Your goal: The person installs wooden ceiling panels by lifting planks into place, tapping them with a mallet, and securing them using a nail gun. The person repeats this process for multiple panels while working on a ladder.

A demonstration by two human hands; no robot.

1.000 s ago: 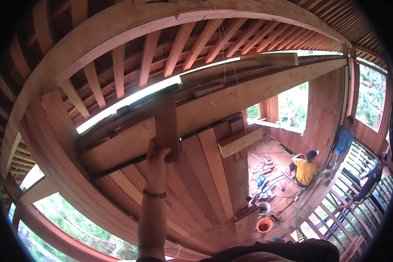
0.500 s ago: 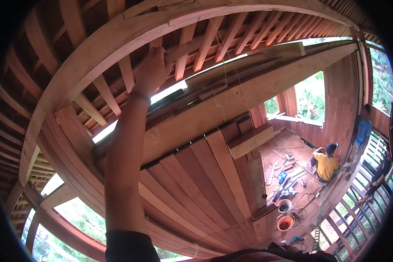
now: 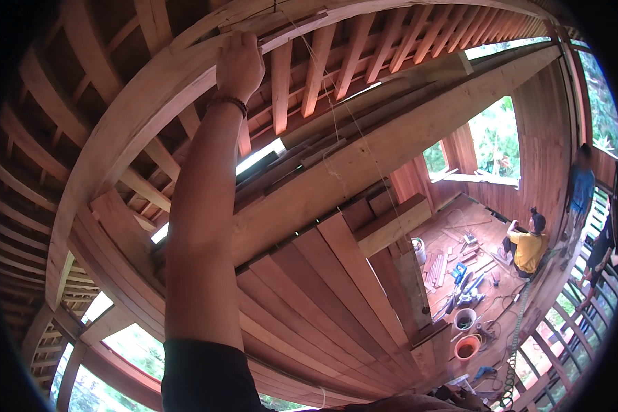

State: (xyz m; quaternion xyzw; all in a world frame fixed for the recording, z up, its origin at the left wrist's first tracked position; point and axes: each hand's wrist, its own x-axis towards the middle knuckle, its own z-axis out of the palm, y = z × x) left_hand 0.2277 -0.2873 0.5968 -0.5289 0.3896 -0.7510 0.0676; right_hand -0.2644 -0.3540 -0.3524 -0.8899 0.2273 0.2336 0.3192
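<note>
My left hand (image 3: 240, 69) is raised overhead, its arm coming up from the lower edge. Its fingers are closed around the edge of a big curved wooden beam (image 3: 144, 96); the fingertips are partly hidden against the wood. A dark bracelet circles the wrist. Thin string (image 3: 331, 103) hangs from the beam just right of the hand. Below the hand, a straight pale timber beam (image 3: 364, 154) runs across the view, with dark boards lying along its top. My right hand does not show.
Planks (image 3: 309, 275) fan out under the straight beam, with a short block (image 3: 395, 225) on them. Far below right, a person in yellow (image 3: 529, 253) sits near tools, an orange bucket (image 3: 467, 347) and a coiled hose (image 3: 515, 343). Another person in blue (image 3: 582, 189) stands beyond.
My left hand has moved up from in front of the rafters onto the curved beam and closed on its edge. The view has shifted slightly.
</note>
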